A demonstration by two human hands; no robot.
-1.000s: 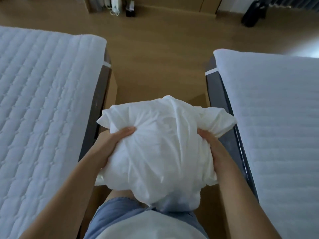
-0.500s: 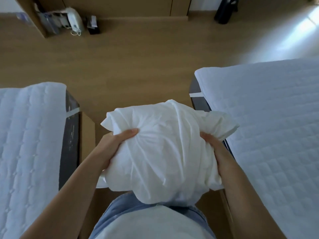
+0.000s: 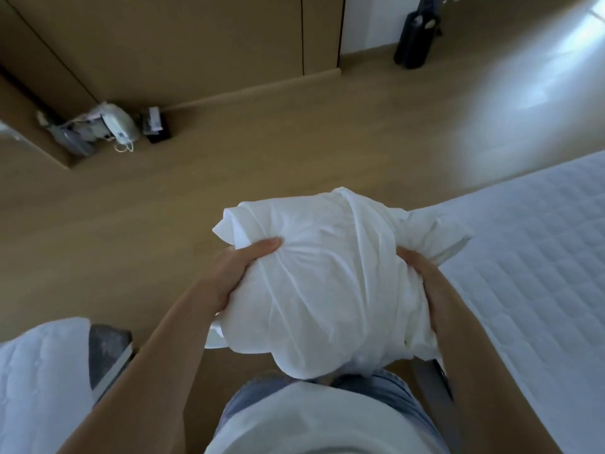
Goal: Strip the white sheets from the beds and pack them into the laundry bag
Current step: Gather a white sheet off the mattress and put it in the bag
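Beds slid low and outward as the head turned toward the cupboards [image 3: 196, 44]; grip unchanged. Noted the sheet bundle [image 3: 327, 283] over the floor [image 3: 294, 152], beside the right bed [image 3: 540, 257] corner. Sides clamped by left hand [image 3: 235, 273] and right hand [image 3: 422, 283], fingers curled into cloth. I judged it light, soft, floppy: grip deep folds.

Bunched white sheets [image 3: 330, 290] held in mid-air, between two stripped beds.
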